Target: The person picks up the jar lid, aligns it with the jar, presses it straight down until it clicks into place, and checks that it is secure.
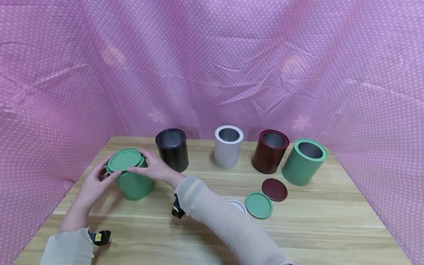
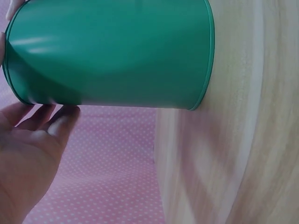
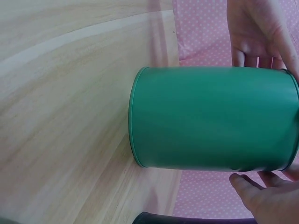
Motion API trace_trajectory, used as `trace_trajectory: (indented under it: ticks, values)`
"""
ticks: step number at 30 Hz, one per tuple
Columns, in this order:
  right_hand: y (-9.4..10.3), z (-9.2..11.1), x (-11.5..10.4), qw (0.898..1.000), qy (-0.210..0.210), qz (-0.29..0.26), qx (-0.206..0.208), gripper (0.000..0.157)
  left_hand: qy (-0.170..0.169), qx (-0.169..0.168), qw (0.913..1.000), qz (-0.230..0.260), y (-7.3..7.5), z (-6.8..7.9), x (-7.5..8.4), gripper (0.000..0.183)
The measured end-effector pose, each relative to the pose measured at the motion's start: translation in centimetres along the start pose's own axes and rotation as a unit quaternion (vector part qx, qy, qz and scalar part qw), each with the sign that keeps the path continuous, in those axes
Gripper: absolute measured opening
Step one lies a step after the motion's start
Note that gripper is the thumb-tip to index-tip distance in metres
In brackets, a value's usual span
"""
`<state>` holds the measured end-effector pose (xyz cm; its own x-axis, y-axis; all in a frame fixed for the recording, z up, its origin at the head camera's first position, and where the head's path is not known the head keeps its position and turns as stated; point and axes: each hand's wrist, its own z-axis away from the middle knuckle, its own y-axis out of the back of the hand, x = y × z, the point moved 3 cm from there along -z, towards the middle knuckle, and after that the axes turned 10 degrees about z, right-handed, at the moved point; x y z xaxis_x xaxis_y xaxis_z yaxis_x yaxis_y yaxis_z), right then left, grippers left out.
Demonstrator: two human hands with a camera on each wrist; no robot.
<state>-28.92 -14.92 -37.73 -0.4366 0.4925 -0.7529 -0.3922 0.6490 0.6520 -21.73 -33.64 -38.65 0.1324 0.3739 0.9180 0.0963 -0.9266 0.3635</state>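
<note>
At the table's left side stands a large green can [image 1: 135,187], upright, with a green lid [image 1: 124,160] over its top. The lid sits slightly off the rim, a dark gap showing along its front edge. My left hand [image 1: 92,187] holds it from the left, thumb at the lid's front edge. In the left wrist view, its fingers [image 2: 58,122] lie against the can's upper side. From the other side my right hand [image 1: 155,168] holds the lid's edge, thumb in front and fingers behind. The right wrist view shows both hands around the can's top end.
Behind stand lidless cans: a black one [image 1: 175,158], a white one [image 1: 227,152], a dark red one [image 1: 267,158] and a green one [image 1: 298,171]. Dark red [image 1: 274,189], green [image 1: 258,205] and white [image 1: 239,206] lids lie right of centre, the white partly behind my right sleeve.
</note>
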Motion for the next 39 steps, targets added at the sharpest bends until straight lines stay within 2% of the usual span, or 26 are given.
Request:
trace_trajectory:
  ticks: [13, 18, 29, 39]
  values:
    - [0.07, 0.08, -0.05, 1.000, -0.001, 0.031, -0.001, 0.071, -0.008, -0.001, 1.0000, -0.003, -0.05, 0.00, -0.18, 0.072]
    - [0.05, 0.25, -0.06, 1.000, 0.001, 0.029, -0.002, 0.072, -0.010, 0.006, 0.9995, -0.029, -0.02, 0.24, -0.24, 0.073]
    - [0.04, 0.34, -0.15, 0.999, -0.001, 0.037, -0.015, 0.072, 0.006, 0.010, 0.9988, -0.047, 0.21, 0.48, 0.08, 0.073]
    - [0.19, 0.71, -0.27, 0.999, -0.021, 0.004, -0.032, 0.070, 0.000, 0.010, 0.9985, -0.053, 0.09, 0.41, -0.01, 0.074]
